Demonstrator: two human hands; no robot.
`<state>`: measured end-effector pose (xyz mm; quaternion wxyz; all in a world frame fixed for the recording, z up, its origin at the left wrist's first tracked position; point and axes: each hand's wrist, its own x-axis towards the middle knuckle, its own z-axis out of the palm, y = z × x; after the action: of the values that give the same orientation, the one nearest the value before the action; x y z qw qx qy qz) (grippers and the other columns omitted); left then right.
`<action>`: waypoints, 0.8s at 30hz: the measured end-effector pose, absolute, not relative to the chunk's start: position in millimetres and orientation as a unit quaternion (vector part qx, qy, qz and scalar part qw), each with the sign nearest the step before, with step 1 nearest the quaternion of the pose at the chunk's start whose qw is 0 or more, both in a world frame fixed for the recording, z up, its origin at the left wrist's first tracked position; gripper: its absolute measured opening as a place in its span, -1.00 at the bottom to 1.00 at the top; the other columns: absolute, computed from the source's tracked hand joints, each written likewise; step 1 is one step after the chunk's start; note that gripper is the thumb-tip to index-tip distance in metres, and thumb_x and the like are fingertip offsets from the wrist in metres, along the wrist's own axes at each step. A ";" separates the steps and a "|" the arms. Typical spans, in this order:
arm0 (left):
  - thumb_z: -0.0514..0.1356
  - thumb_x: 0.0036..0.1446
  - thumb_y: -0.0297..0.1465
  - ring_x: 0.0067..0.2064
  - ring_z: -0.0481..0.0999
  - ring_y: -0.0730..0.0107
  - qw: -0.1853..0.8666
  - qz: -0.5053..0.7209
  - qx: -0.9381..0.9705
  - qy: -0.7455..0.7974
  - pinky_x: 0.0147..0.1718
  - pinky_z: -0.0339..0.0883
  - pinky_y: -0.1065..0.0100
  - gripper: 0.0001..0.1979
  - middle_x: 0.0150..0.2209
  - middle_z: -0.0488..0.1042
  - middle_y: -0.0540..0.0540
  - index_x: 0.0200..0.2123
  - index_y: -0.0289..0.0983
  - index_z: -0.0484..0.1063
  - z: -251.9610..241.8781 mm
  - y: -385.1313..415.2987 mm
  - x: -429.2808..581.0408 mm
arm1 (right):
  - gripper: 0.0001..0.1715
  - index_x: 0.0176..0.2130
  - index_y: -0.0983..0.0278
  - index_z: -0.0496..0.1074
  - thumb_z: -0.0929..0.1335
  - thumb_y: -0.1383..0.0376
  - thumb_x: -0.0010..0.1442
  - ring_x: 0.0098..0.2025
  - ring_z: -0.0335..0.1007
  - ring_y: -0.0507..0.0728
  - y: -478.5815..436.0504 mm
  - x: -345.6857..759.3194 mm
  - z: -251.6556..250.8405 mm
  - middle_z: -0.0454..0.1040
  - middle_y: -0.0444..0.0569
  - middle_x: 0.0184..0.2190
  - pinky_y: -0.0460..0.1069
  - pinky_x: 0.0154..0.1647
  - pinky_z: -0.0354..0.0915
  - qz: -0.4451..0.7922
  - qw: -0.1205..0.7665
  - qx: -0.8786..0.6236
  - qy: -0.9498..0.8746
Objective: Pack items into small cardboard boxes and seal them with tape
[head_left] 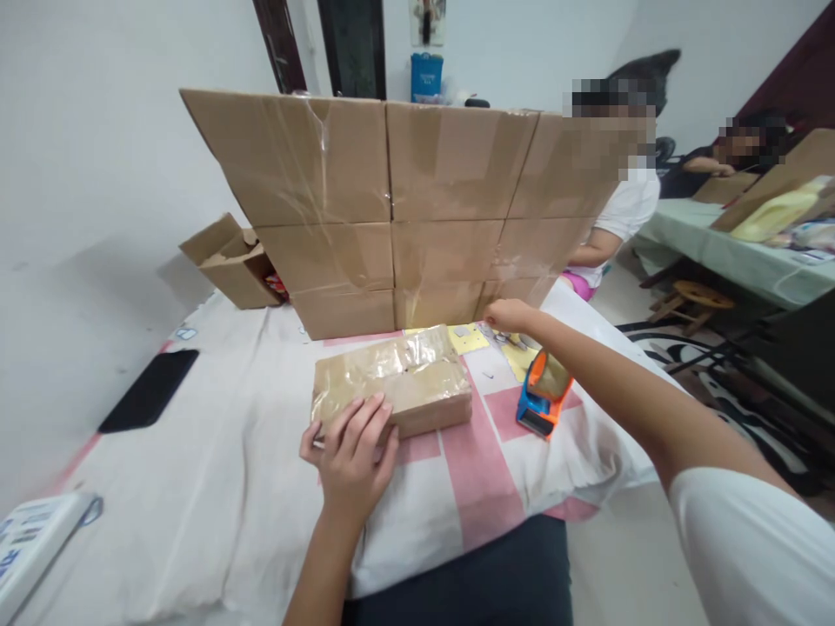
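Observation:
A small cardboard box [391,374] wrapped in shiny clear tape lies on the table in front of me. My left hand [356,443] grips its near left corner, with fingers over the top and the thumb on the front side. My right hand [512,315] reaches forward past the box, its fingers curled closed just above some small greyish metal items [512,339], which are too blurred to name. What it holds, if anything, is hidden. An orange and blue tape dispenser [538,404] with a roll of tape stands below my right forearm.
A tall taped cardboard panel [450,174] divided into squares stands behind the box. An open carton [238,265] is at its left. A black phone-like slab [150,391] and a white device [43,548] lie left. Beyond, one person [630,204] sits; another [708,169] works at a green-covered table [691,226].

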<state>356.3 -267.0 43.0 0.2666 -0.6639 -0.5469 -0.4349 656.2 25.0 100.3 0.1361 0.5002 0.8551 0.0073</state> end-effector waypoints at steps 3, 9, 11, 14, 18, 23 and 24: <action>0.34 0.13 -0.39 0.02 0.56 0.15 0.267 -0.447 -0.650 -0.553 0.23 -0.03 0.04 -0.61 -0.03 0.65 -0.11 0.04 -0.12 0.44 37.9 -267.9 347.3 | -0.77 -0.20 0.26 0.59 0.32 0.39 0.23 -0.12 0.52 0.18 9.0 653.1 109.3 0.62 0.08 -0.12 -0.05 -0.21 0.26 -0.012 0.079 0.499 0.863; 0.36 0.11 -0.40 0.03 0.54 0.12 0.252 -0.480 -0.628 -0.558 0.22 0.00 0.02 -0.56 -0.06 0.63 -0.15 0.07 -0.15 0.41 29.6 -269.0 336.6 | -0.86 -0.32 0.25 0.47 0.33 0.27 0.26 -0.35 0.43 0.08 -89.5 619.7 106.5 0.54 -0.07 -0.38 -0.05 -0.31 0.26 -0.175 -0.298 0.449 0.824; 0.36 0.10 -0.41 0.04 0.53 0.11 0.248 -0.477 -0.632 -0.558 0.22 0.01 0.02 -0.54 -0.07 0.63 -0.16 0.07 -0.16 0.40 29.3 -269.4 336.4 | -0.90 -0.31 0.22 0.45 0.34 0.28 0.27 -0.33 0.42 0.09 -125.6 605.2 100.5 0.51 -0.09 -0.37 -0.04 -0.31 0.27 -0.194 -0.372 0.435 0.797; 0.38 0.08 -0.42 0.04 0.52 0.10 0.253 -0.469 -0.638 -0.556 0.22 0.02 0.01 -0.51 -0.07 0.61 -0.19 0.09 -0.18 0.39 29.6 -270.1 336.5 | -0.91 -0.28 0.18 0.42 0.32 0.31 0.31 -0.30 0.41 0.12 -161.2 588.9 93.3 0.49 -0.07 -0.34 0.01 -0.28 0.29 -0.195 -0.411 0.441 0.774; 0.39 0.06 -0.40 0.03 0.52 0.10 0.263 -0.454 -0.642 -0.559 0.21 0.06 -0.01 -0.47 -0.04 0.59 -0.20 0.10 -0.15 0.37 28.3 -271.3 334.1 | -0.84 -0.28 0.16 0.39 0.26 0.33 0.36 -0.27 0.39 0.17 -175.9 582.2 89.7 0.46 -0.02 -0.32 0.08 -0.24 0.30 -0.184 -0.404 0.451 0.774; 0.39 0.05 -0.37 0.01 0.51 0.09 0.265 -0.429 -0.658 -0.559 0.17 0.06 -0.02 -0.48 -0.07 0.59 -0.14 0.08 -0.10 0.35 23.4 -271.3 332.0 | -0.78 -0.23 0.14 0.39 0.21 0.34 0.42 -0.20 0.42 0.20 -180.1 584.9 84.8 0.47 0.00 -0.27 0.11 -0.19 0.33 -0.200 -0.392 0.436 0.785; 0.40 0.05 -0.36 0.00 0.51 0.10 0.272 -0.422 -0.662 -0.557 0.17 0.05 -0.02 -0.48 -0.08 0.59 -0.12 0.07 -0.09 0.35 22.1 -270.8 332.3 | -0.77 -0.21 0.14 0.40 0.20 0.33 0.42 -0.19 0.42 0.21 -181.0 585.6 83.1 0.47 0.01 -0.26 0.11 -0.18 0.34 -0.202 -0.389 0.436 0.785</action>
<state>332.3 -270.8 22.1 0.2716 -0.6616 -0.5569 -0.4223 585.6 -181.0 83.1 -0.3895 0.4364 0.7854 -0.2025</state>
